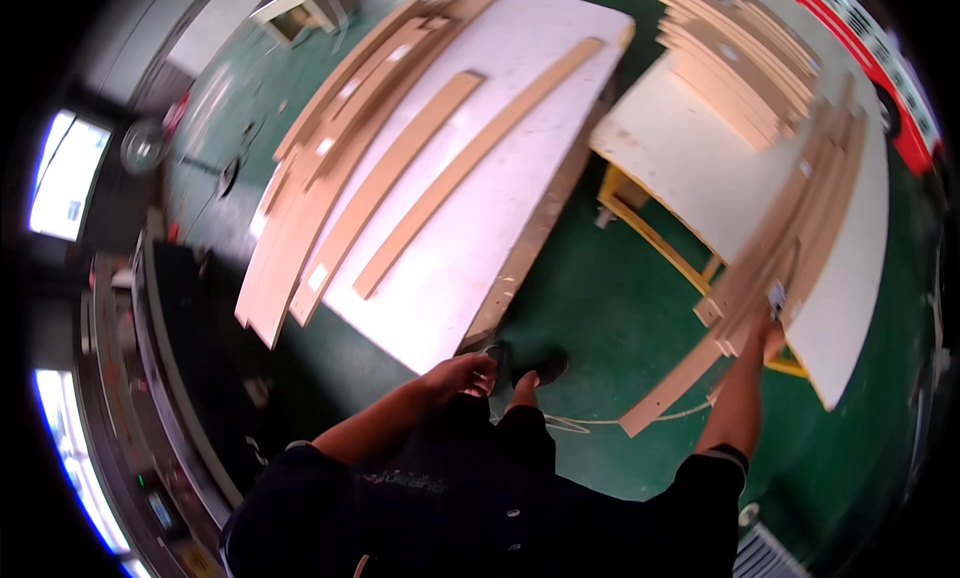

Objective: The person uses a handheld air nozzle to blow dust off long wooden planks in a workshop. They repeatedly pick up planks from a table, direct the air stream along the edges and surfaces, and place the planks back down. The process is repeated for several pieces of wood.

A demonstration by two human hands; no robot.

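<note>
My right hand [764,340] is closed round a small silver-grey tool [777,296] whose exact kind I cannot make out. It is over the near end of several long curved wooden strips [775,243] on the right-hand white table [845,323]. One wooden strip [665,393] sticks out past that table's near edge. In front of my body, my left hand [465,375] hangs with curled fingers and nothing visible in them, close to the near corner of the left-hand white table [430,328].
Two separate curved strips [480,168] lie on the left table beside a pile of boards [300,238]. Stacked curved pieces [735,68] stand at the right table's far end. A pale hose [600,421] crosses the green floor near my feet. Dark machinery [175,368] runs along the left.
</note>
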